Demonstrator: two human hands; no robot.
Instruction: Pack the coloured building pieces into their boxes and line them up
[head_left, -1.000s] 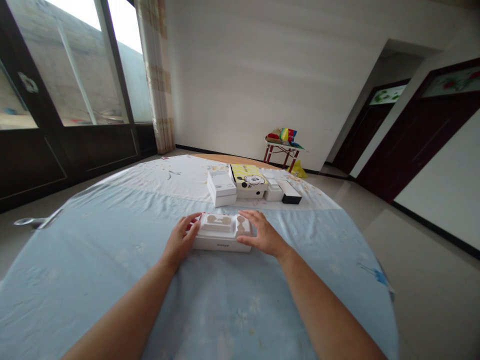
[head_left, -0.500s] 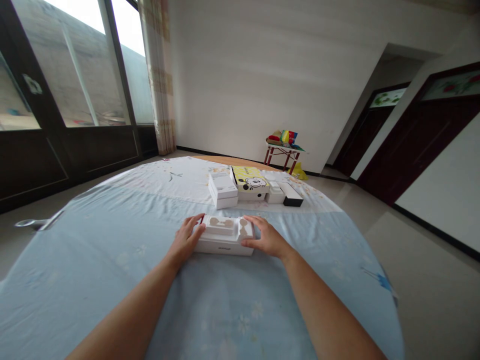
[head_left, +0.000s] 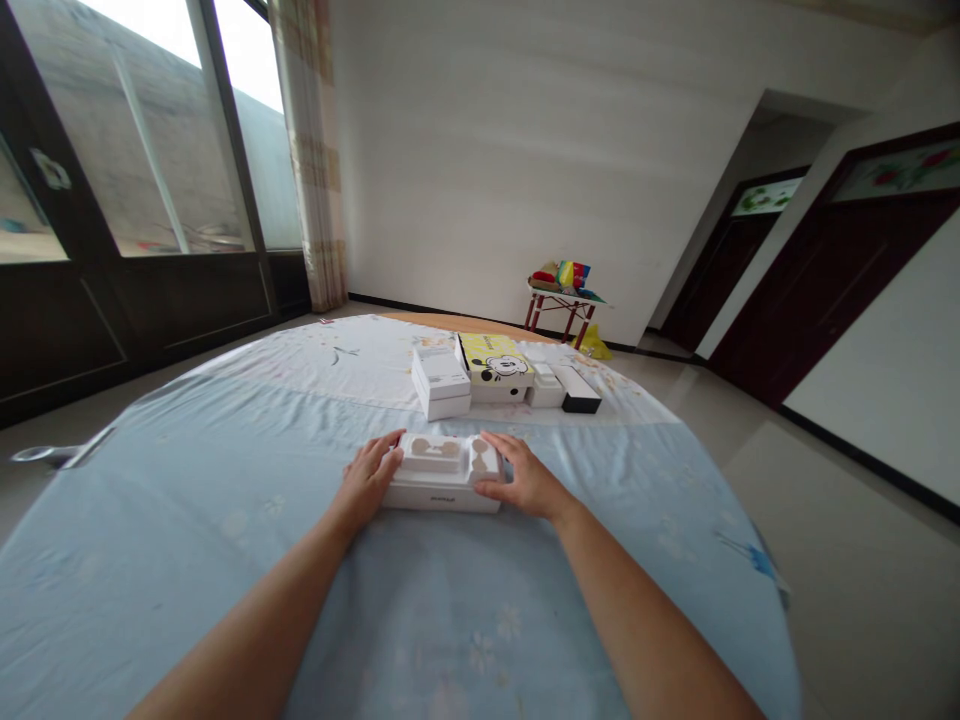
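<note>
A flat white box [head_left: 442,494] lies in front of me on the light blue cloth [head_left: 225,520]. A white moulded insert [head_left: 442,455] with shaped hollows sits in its top. My left hand [head_left: 369,478] grips the box's left end, with the thumb on the insert's edge. My right hand [head_left: 525,478] holds the right end, its fingers curled along the side and the thumb at the front corner. Both forearms reach in from the bottom edge.
Farther back on the cloth stand a white box [head_left: 441,380], a yellow cartoon-printed box [head_left: 495,365], a small white box [head_left: 546,388] and a black-and-white box [head_left: 579,388]. Beyond them are a small red-legged table [head_left: 559,305] with colourful things, large windows at left and dark doors at right.
Both hands have closed in tighter on the ends of the white box, and the insert has sunk a little lower into it. The view has shifted slightly.
</note>
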